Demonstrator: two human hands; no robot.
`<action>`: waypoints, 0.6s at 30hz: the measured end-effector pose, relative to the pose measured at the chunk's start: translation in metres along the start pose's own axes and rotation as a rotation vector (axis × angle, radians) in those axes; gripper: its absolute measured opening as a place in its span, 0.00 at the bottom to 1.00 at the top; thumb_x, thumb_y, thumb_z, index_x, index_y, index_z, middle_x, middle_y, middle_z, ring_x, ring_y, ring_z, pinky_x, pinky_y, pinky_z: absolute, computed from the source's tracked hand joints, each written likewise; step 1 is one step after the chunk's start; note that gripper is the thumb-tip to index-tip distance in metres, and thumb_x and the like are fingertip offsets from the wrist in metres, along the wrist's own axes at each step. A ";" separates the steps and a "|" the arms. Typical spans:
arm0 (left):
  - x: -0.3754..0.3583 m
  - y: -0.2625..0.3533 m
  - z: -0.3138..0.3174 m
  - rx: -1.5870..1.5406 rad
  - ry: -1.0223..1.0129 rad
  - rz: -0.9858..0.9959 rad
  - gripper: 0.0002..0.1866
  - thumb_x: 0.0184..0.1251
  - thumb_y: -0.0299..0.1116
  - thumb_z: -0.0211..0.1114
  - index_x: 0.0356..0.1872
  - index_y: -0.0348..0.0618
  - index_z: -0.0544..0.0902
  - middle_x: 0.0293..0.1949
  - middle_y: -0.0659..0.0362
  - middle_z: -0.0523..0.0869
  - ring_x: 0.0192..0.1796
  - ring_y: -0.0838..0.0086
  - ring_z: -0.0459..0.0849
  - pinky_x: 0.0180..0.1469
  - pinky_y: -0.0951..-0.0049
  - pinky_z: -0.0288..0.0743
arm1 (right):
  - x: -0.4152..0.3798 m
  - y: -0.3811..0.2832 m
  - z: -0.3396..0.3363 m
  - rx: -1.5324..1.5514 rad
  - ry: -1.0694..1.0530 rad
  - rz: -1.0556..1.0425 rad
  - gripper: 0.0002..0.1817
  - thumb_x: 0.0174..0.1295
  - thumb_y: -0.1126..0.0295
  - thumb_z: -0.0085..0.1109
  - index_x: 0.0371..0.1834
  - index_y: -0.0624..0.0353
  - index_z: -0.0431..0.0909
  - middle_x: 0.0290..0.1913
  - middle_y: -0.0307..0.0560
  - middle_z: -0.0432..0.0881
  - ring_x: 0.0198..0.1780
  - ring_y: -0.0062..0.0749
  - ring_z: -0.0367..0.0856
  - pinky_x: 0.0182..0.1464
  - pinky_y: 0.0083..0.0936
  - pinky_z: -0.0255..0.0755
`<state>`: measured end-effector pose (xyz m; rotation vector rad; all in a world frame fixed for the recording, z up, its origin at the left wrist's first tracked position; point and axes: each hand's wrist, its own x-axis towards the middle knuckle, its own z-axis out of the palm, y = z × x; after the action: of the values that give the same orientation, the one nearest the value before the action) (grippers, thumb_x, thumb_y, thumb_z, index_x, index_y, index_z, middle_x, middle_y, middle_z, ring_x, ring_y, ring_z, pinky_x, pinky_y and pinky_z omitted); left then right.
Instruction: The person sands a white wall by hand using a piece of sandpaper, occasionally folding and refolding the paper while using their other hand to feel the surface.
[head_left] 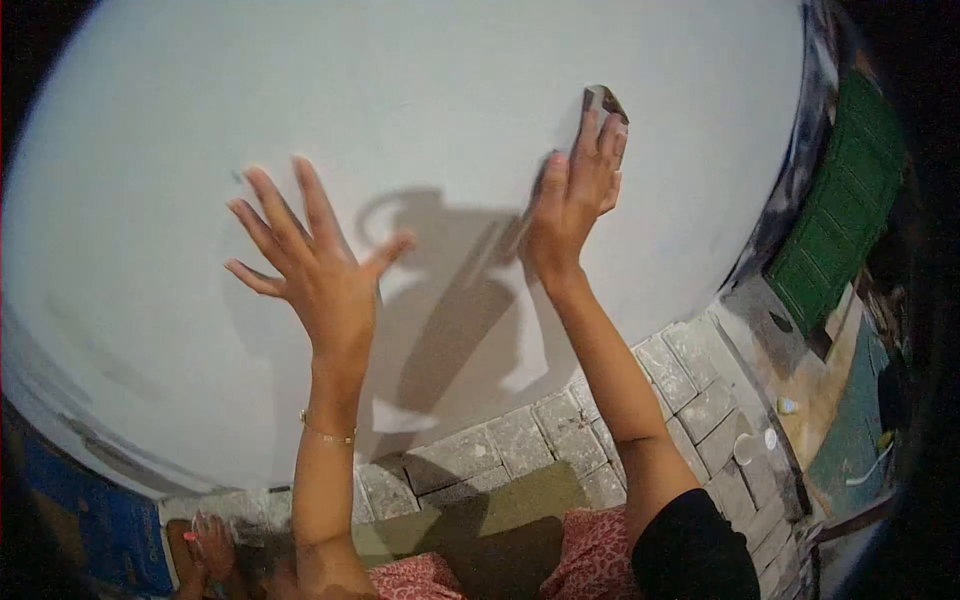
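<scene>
A large white wall surface [480, 110] fills most of the view. My left hand [325, 270] lies against it with the fingers spread wide, holding nothing; a thin bracelet circles that wrist. Higher up and to the right, my right hand [580, 200] presses a small dark piece of sandpaper [606, 100] to the wall. Its fingers are nearly straight and close together over the piece, whose upper end sticks out past the fingertips. The palm side and the rest of the piece are hidden. Shadows of my arms and head fall between the hands.
Grey paving bricks [570, 425] run along the wall's foot, with an olive mat [480, 520] before me. At right are a green ridged panel [840, 200] and a small white cup [745, 449]. A blue printed sheet [110, 530] and another person's limb [212, 545] appear lower left.
</scene>
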<state>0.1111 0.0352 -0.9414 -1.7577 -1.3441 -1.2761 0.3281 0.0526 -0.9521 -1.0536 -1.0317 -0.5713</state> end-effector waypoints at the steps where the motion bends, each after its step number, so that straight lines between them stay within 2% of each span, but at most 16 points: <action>1: 0.011 -0.006 -0.001 0.021 0.111 -0.018 0.52 0.51 0.66 0.62 0.75 0.58 0.50 0.76 0.49 0.35 0.76 0.50 0.29 0.64 0.25 0.22 | -0.009 -0.008 0.010 -0.046 -0.076 -0.092 0.32 0.65 0.58 0.46 0.73 0.50 0.57 0.76 0.52 0.49 0.77 0.49 0.40 0.70 0.57 0.23; 2: 0.019 -0.011 -0.002 0.041 0.114 -0.018 0.52 0.51 0.66 0.62 0.75 0.58 0.50 0.76 0.49 0.35 0.76 0.50 0.29 0.64 0.25 0.22 | -0.022 -0.018 0.019 -0.092 -0.143 -0.184 0.33 0.63 0.56 0.49 0.73 0.47 0.57 0.76 0.52 0.49 0.76 0.52 0.42 0.70 0.58 0.24; 4: 0.031 -0.020 -0.006 0.008 0.227 -0.154 0.43 0.63 0.60 0.56 0.74 0.57 0.51 0.76 0.48 0.37 0.76 0.49 0.31 0.65 0.28 0.24 | -0.045 -0.041 0.025 -0.093 -0.357 -0.534 0.33 0.59 0.54 0.54 0.70 0.41 0.63 0.74 0.51 0.55 0.76 0.47 0.47 0.72 0.55 0.27; 5: 0.033 -0.022 -0.007 0.027 0.265 -0.146 0.37 0.68 0.56 0.51 0.74 0.56 0.52 0.76 0.48 0.38 0.76 0.48 0.32 0.65 0.28 0.26 | -0.042 -0.037 0.033 -0.087 -0.265 -0.603 0.32 0.60 0.56 0.53 0.70 0.45 0.62 0.74 0.52 0.55 0.76 0.47 0.48 0.72 0.54 0.28; 6: 0.034 -0.030 -0.008 0.037 0.279 -0.139 0.37 0.68 0.56 0.51 0.74 0.56 0.52 0.76 0.48 0.38 0.76 0.48 0.32 0.65 0.28 0.26 | -0.036 -0.031 0.041 -0.083 -0.169 -0.677 0.32 0.61 0.59 0.52 0.71 0.50 0.62 0.74 0.53 0.54 0.76 0.47 0.49 0.72 0.54 0.29; 8: 0.032 -0.047 -0.009 0.091 0.318 -0.100 0.37 0.68 0.56 0.51 0.74 0.55 0.53 0.76 0.48 0.39 0.76 0.48 0.32 0.66 0.30 0.27 | -0.009 -0.045 0.038 -0.114 -0.026 -0.281 0.32 0.61 0.63 0.51 0.71 0.50 0.61 0.74 0.53 0.55 0.76 0.46 0.47 0.71 0.55 0.30; 9: 0.032 -0.056 -0.011 0.102 0.324 -0.112 0.37 0.68 0.56 0.51 0.74 0.55 0.53 0.76 0.48 0.39 0.76 0.48 0.32 0.66 0.30 0.27 | 0.004 -0.051 0.038 -0.054 0.037 -0.121 0.33 0.60 0.59 0.52 0.71 0.52 0.60 0.75 0.54 0.53 0.77 0.46 0.45 0.71 0.57 0.26; 12: 0.032 -0.077 -0.018 0.151 0.379 -0.152 0.36 0.69 0.54 0.51 0.74 0.53 0.54 0.75 0.46 0.41 0.76 0.48 0.35 0.68 0.33 0.28 | -0.016 -0.083 0.057 -0.106 0.010 -0.127 0.34 0.60 0.58 0.52 0.72 0.49 0.60 0.75 0.52 0.52 0.77 0.46 0.43 0.70 0.58 0.26; 13: 0.033 -0.081 -0.020 0.134 0.402 -0.209 0.35 0.69 0.53 0.50 0.74 0.53 0.54 0.75 0.46 0.42 0.76 0.48 0.37 0.68 0.34 0.29 | -0.035 -0.103 0.054 -0.092 -0.161 -0.235 0.33 0.59 0.56 0.53 0.71 0.44 0.61 0.75 0.49 0.53 0.76 0.44 0.46 0.70 0.60 0.26; 14: 0.035 -0.085 -0.023 0.112 0.423 -0.256 0.35 0.70 0.52 0.49 0.74 0.52 0.54 0.75 0.46 0.43 0.76 0.49 0.38 0.69 0.35 0.29 | -0.064 -0.104 0.065 -0.007 -0.244 -0.447 0.33 0.58 0.54 0.55 0.70 0.39 0.63 0.75 0.46 0.54 0.75 0.43 0.50 0.71 0.59 0.27; 16: 0.036 -0.085 -0.019 0.133 0.440 -0.277 0.34 0.70 0.52 0.48 0.74 0.51 0.54 0.75 0.46 0.43 0.76 0.49 0.39 0.69 0.35 0.30 | -0.087 -0.104 0.066 -0.018 -0.291 -0.540 0.33 0.57 0.54 0.56 0.69 0.38 0.64 0.75 0.46 0.55 0.75 0.41 0.53 0.72 0.58 0.27; 18: 0.038 -0.082 -0.017 0.149 0.470 -0.326 0.34 0.70 0.51 0.47 0.74 0.51 0.54 0.75 0.46 0.44 0.76 0.49 0.40 0.69 0.35 0.30 | -0.065 -0.086 0.064 -0.106 -0.137 -0.420 0.33 0.58 0.55 0.55 0.70 0.41 0.63 0.75 0.48 0.54 0.75 0.44 0.51 0.72 0.56 0.28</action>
<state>0.0291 0.0619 -0.9084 -1.0735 -1.4291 -1.5932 0.2044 0.0691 -0.9653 -0.9815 -1.3692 -0.9112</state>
